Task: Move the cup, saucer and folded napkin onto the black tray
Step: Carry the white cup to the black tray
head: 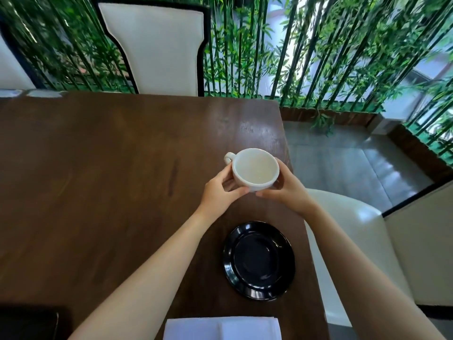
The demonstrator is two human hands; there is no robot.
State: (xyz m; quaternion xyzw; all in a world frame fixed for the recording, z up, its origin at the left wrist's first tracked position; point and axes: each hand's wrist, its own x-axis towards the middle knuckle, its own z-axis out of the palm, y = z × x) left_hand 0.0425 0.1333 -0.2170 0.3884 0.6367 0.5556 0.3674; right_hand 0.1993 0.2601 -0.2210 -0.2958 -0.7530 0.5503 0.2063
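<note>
Both hands hold the white cup (255, 170) in the middle of the frame. The left hand (220, 190) curls its fingers around the cup's left side, and the right hand (285, 188) wraps the right side. The cup is empty. Below it, the black saucer (259, 260) lies on the brown table (110, 180). The folded napkin (221, 328) sits at the bottom edge. A dark tray corner (28, 322) shows at lower left. A white chair (159, 47) and green bamboo (318, 45) fill the top.
</note>
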